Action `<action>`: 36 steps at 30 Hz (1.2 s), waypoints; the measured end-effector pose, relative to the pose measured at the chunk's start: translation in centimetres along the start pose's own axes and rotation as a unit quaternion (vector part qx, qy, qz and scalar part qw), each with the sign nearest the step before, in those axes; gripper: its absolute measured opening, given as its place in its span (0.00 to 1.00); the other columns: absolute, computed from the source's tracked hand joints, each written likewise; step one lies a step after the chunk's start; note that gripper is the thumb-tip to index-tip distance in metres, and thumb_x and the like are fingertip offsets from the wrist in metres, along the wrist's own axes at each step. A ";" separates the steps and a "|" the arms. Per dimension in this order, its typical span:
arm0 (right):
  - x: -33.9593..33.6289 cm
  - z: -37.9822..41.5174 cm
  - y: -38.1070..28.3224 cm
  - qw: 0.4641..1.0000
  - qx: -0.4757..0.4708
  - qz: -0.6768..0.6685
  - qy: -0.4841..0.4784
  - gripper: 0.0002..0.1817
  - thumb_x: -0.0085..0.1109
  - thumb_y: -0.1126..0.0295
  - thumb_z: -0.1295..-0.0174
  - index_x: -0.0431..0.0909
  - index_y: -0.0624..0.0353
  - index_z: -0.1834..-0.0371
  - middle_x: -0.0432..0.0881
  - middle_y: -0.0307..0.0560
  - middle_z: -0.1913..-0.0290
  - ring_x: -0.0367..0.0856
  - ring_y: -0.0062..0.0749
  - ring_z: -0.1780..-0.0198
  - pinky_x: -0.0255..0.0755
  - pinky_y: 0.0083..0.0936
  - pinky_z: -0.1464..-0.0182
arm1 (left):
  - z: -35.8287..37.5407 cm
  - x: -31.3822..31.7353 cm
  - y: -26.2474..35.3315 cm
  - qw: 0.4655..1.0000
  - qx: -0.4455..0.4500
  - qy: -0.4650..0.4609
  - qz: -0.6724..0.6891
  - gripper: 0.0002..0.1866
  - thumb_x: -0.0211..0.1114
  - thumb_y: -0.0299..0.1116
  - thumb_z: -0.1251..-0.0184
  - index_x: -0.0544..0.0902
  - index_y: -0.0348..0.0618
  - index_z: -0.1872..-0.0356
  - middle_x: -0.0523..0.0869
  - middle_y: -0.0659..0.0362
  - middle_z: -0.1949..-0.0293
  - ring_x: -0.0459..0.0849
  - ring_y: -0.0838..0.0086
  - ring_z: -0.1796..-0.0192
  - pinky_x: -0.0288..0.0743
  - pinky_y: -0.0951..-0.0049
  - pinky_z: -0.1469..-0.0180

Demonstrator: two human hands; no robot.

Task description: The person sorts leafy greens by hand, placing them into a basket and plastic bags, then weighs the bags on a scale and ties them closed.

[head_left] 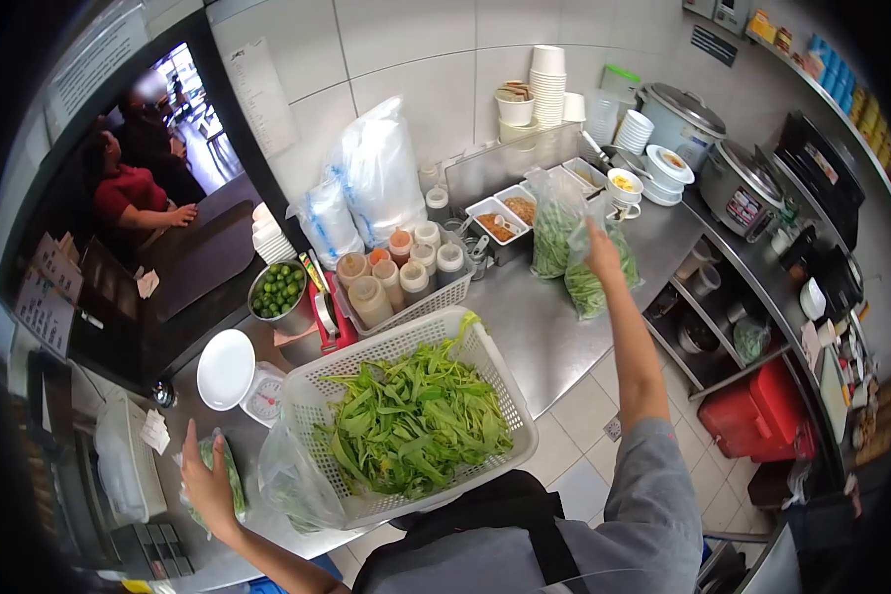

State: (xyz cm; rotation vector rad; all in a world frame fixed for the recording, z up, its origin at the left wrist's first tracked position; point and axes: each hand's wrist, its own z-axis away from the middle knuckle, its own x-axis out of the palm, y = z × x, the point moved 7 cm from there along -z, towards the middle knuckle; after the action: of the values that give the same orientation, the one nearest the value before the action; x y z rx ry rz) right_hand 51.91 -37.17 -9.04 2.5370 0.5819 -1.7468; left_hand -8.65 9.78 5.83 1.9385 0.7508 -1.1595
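A white perforated basket (518,436) full of loose leafy greens (416,421) stands on the counter in front of my body. My left hand (211,487) is at the lower left, thumb and fingers apart, beside a clear bag of greens (234,482). At the far right of the counter, my right hand (602,253) reaches a clear plastic bag of greens (589,289), fingers closed at its upper part. Another filled bag (552,233) stands against it on the left. An open clear plastic bag (292,475) hangs at the basket's left side.
A dial scale (264,394) with a white plate (226,368) is left of the basket. Behind are a bowl of limes (278,292), a crate of squeeze bottles (445,297) and food trays (498,220). A person in red (134,198) stands beyond the opening.
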 end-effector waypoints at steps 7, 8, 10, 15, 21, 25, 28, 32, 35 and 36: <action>-13.0 -0.4 1.8 0.938 -0.110 -0.324 -0.050 0.06 0.59 0.81 0.53 0.80 0.65 0.69 0.75 0.40 0.68 0.72 0.22 0.67 0.65 0.19 0.64 | 2.1 -2.2 -0.2 1.000 0.000 0.017 0.010 0.23 0.59 0.42 0.37 0.74 0.42 0.44 0.79 0.47 0.49 0.77 0.54 0.47 0.69 0.61 0.48; -16.5 0.7 -0.1 0.917 -0.131 -0.375 -0.049 0.03 0.56 0.82 0.51 0.78 0.65 0.73 0.71 0.36 0.71 0.69 0.19 0.67 0.61 0.16 0.63 | 2.2 -2.7 0.1 1.000 0.010 0.023 0.004 0.23 0.59 0.42 0.37 0.74 0.41 0.44 0.79 0.47 0.49 0.77 0.54 0.47 0.69 0.61 0.48; -22.0 2.5 -4.6 0.873 -0.142 -0.459 -0.085 0.03 0.52 0.82 0.51 0.73 0.63 0.78 0.67 0.34 0.71 0.67 0.19 0.65 0.58 0.16 0.61 | 2.5 -3.6 1.9 0.997 0.057 0.028 0.045 0.22 0.62 0.36 0.39 0.74 0.40 0.44 0.79 0.47 0.50 0.77 0.54 0.48 0.68 0.61 0.47; -31.6 8.0 -20.0 0.752 -0.380 -0.535 -0.064 0.08 0.55 0.73 0.55 0.67 0.62 0.83 0.65 0.38 0.74 0.60 0.26 0.70 0.53 0.21 0.67 | 3.1 -5.9 7.8 0.955 0.266 0.031 0.125 0.28 0.68 0.28 0.51 0.74 0.42 0.44 0.73 0.50 0.43 0.70 0.55 0.41 0.64 0.61 0.40; -33.3 18.8 -40.1 0.564 -0.551 -0.585 -0.188 0.02 0.58 0.77 0.57 0.74 0.63 0.81 0.71 0.42 0.74 0.68 0.29 0.71 0.59 0.24 0.67 | 5.5 -9.9 11.1 0.881 0.435 0.041 0.180 0.38 0.70 0.37 0.53 0.66 0.48 0.37 0.63 0.54 0.34 0.59 0.54 0.32 0.58 0.54 0.36; -32.7 26.4 -50.7 0.469 -0.676 -0.508 -0.255 0.04 0.55 0.81 0.58 0.76 0.64 0.77 0.70 0.44 0.70 0.71 0.33 0.67 0.65 0.24 0.64 | 6.6 -12.4 6.9 0.876 0.459 0.062 0.134 0.33 0.68 0.41 0.50 0.70 0.49 0.40 0.74 0.60 0.50 0.68 0.64 0.40 0.58 0.55 0.36; -31.6 30.9 -56.4 0.441 -0.724 -0.467 -0.253 0.08 0.54 0.83 0.60 0.76 0.62 0.74 0.68 0.45 0.67 0.72 0.35 0.66 0.66 0.26 0.63 | 6.9 -13.2 1.5 0.884 0.452 0.075 0.097 0.17 0.66 0.34 0.51 0.77 0.47 0.58 0.73 0.64 0.69 0.72 0.71 0.54 0.63 0.61 0.41; -28.8 35.8 -63.1 0.425 -0.784 -0.410 -0.193 0.14 0.57 0.81 0.58 0.75 0.61 0.64 0.70 0.46 0.62 0.74 0.36 0.62 0.68 0.30 0.61 | 7.4 -12.3 -5.8 0.925 0.374 0.050 0.055 0.11 0.65 0.30 0.54 0.77 0.45 0.67 0.73 0.63 0.73 0.76 0.71 0.64 0.71 0.68 0.57; -25.7 39.7 -66.0 0.406 -0.809 -0.353 -0.237 0.17 0.60 0.78 0.54 0.73 0.61 0.58 0.72 0.47 0.57 0.75 0.41 0.60 0.69 0.33 0.60 | 7.3 -9.5 -10.8 0.949 0.311 0.048 0.010 0.09 0.63 0.29 0.53 0.77 0.44 0.67 0.75 0.62 0.76 0.78 0.68 0.72 0.73 0.68 0.70; -24.5 41.1 -66.5 0.393 -0.813 -0.334 -0.271 0.18 0.61 0.77 0.53 0.72 0.61 0.56 0.72 0.48 0.56 0.76 0.42 0.59 0.69 0.34 0.59 | 7.1 -8.4 -12.4 0.955 0.293 0.049 -0.014 0.09 0.63 0.28 0.52 0.77 0.44 0.67 0.76 0.61 0.77 0.79 0.67 0.75 0.72 0.67 0.74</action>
State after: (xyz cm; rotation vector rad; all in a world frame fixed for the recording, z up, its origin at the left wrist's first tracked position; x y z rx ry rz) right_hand -12.97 8.74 10.86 0.2444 1.9031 -0.6916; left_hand -25.11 9.87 7.53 2.4909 0.5152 -1.4260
